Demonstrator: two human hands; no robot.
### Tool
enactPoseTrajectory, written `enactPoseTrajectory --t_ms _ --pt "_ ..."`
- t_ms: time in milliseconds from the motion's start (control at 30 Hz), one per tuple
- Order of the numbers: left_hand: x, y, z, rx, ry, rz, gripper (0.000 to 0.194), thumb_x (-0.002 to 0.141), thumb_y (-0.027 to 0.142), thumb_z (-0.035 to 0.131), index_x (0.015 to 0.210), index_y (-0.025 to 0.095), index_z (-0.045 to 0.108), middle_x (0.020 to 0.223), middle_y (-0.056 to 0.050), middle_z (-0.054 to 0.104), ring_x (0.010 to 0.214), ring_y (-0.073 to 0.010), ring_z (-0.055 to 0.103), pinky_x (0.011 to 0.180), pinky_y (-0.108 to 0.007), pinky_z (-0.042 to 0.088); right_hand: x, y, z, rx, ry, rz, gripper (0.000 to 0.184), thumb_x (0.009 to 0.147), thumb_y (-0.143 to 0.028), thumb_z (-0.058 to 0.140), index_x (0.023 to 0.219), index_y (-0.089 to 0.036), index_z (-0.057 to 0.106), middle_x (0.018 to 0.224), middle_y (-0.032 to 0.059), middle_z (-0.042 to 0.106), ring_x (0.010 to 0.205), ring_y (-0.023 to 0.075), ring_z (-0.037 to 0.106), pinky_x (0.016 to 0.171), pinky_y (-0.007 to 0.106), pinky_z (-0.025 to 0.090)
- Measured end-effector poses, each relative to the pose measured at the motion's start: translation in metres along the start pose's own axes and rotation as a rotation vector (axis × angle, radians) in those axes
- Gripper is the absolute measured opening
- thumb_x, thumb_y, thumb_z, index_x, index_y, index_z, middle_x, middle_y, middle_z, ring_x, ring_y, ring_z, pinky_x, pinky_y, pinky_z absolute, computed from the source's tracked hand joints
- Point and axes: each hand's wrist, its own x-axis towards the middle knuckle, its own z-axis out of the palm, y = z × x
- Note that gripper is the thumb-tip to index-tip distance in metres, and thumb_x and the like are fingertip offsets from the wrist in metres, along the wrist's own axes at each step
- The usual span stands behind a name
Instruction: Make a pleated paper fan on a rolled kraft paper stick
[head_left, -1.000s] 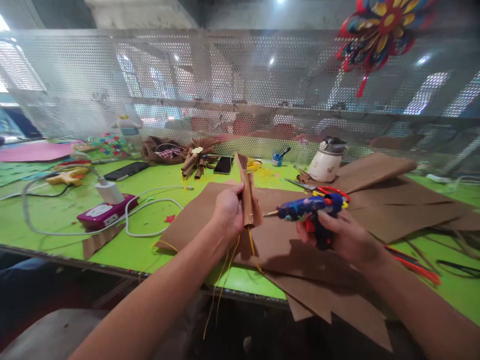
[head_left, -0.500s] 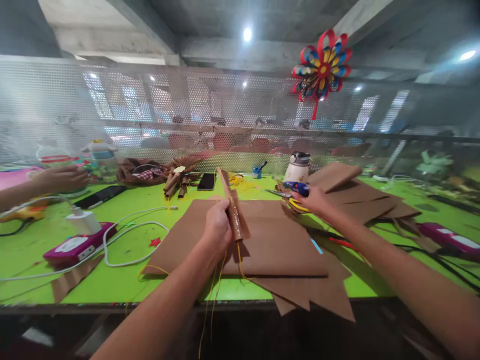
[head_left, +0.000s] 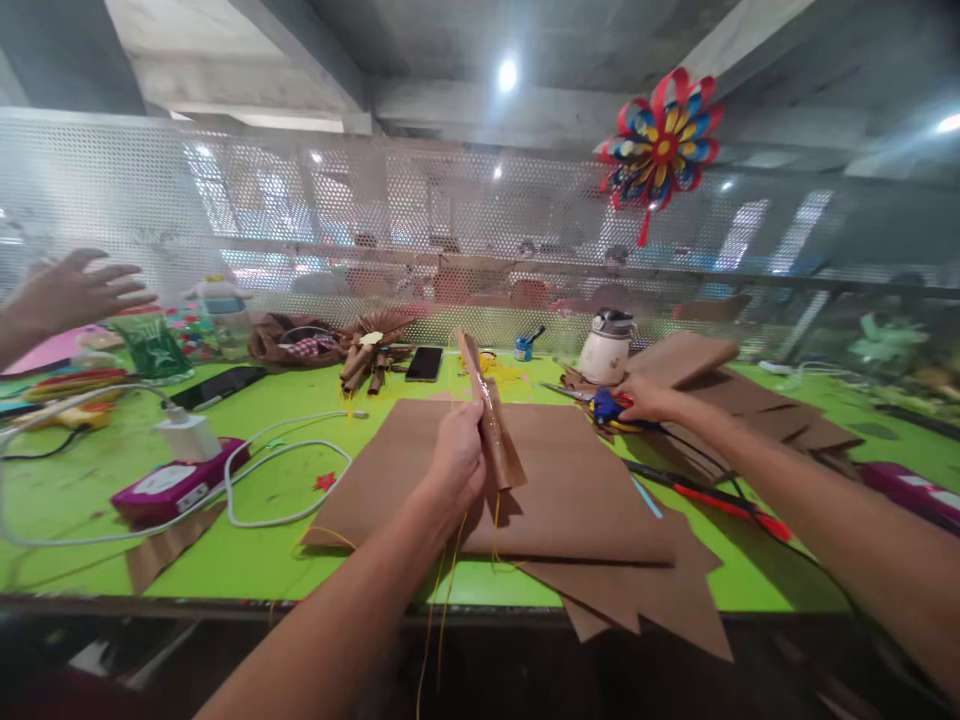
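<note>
My left hand is closed around a rolled brown paper piece, held tilted above a large brown paper sheet. A shiny, wet-looking streak runs along the roll, and one paper edge stands away from it. Yellow string hangs below my hand past the table edge. To the right, my right hand is closed on a blue glue gun low over the table. Its grip is mostly hidden by my fingers. Beside it lie scissors, their handles partly covered.
Brown paper sheets are stacked at right, near a red-and-black tool. A white kettle-like jug, phone and paper rolls stand behind. At left are a purple power strip, white cable and another person's hand.
My right hand has lowered the glue gun and turned it toward the table beside the scissors. My left hand keeps the paper roll. The other person's hand has risen and opened.
</note>
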Motion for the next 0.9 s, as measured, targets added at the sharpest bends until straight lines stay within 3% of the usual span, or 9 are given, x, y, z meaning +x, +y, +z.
enactPoseTrajectory --t_ms 67,133,233,367,500,600,900 --pt "0.001 -0.002 0.000 0.005 -0.023 0.009 0.011 0.070 0.021 0.063 0.066 0.012 0.059 0.057 0.001 0.057 0.054 -0.0101 0.051 0.055 -0.020 0.042 -0.011 -0.024 -0.005 0.044 0.070 -0.038 0.016 0.073 -0.021 0.066 0.085 -0.011 0.071 0.087 0.0103 0.070 0.088 0.0253 0.063 0.076 0.033 0.048" --pt "0.001 -0.003 0.001 0.010 -0.036 0.024 0.011 0.071 0.023 0.062 0.068 0.013 0.059 0.060 0.001 0.057 0.057 -0.0097 0.051 0.058 -0.020 0.042 -0.030 -0.059 -0.005 0.118 0.116 -0.102 0.024 0.084 -0.029 0.055 0.098 -0.015 0.069 0.097 0.0084 0.069 0.087 0.0195 0.063 0.077 0.029 0.048" --pt "0.001 -0.005 0.000 0.029 -0.039 0.051 0.011 0.074 0.024 0.060 0.070 0.014 0.059 0.060 0.003 0.055 0.058 -0.0091 0.050 0.059 -0.019 0.040 -0.065 -0.115 0.003 0.448 0.214 -0.250 0.025 0.086 -0.038 0.052 0.093 -0.018 0.066 0.092 0.0063 0.069 0.081 0.0165 0.063 0.072 0.027 0.050" --pt "-0.001 -0.008 -0.001 0.075 -0.015 0.092 0.013 0.077 0.025 0.057 0.069 0.015 0.056 0.056 0.005 0.050 0.053 -0.0083 0.045 0.053 -0.019 0.036 -0.096 -0.159 0.018 0.577 0.269 -0.141 0.035 0.077 -0.043 0.064 0.099 -0.017 0.059 0.086 0.0070 0.068 0.075 0.0186 0.063 0.065 0.030 0.050" --pt "-0.001 -0.013 -0.001 0.112 0.003 0.133 0.015 0.079 0.027 0.056 0.069 0.015 0.055 0.056 0.005 0.050 0.053 -0.0088 0.046 0.054 -0.020 0.038 -0.100 -0.169 0.027 0.493 0.307 -0.044 0.059 0.069 -0.045 0.070 0.117 -0.018 0.050 0.093 0.0094 0.066 0.081 0.0234 0.063 0.067 0.034 0.048" --pt "0.000 -0.016 -0.002 0.127 0.014 0.158 0.014 0.079 0.027 0.056 0.071 0.016 0.056 0.056 0.005 0.050 0.053 -0.0089 0.047 0.053 -0.019 0.038 -0.095 -0.170 0.032 0.472 0.283 -0.027 0.068 0.068 -0.044 0.070 0.125 -0.017 0.045 0.096 0.0105 0.066 0.083 0.0248 0.062 0.070 0.035 0.047" --pt "-0.003 -0.014 0.001 0.092 -0.008 0.170 0.012 0.079 0.023 0.055 0.069 0.016 0.053 0.060 0.004 0.053 0.056 -0.0094 0.053 0.063 -0.023 0.047 -0.088 -0.170 0.040 0.480 0.283 -0.022 0.053 0.077 -0.023 0.056 0.129 -0.018 0.044 0.104 0.0111 0.066 0.086 0.0246 0.063 0.071 0.033 0.046"
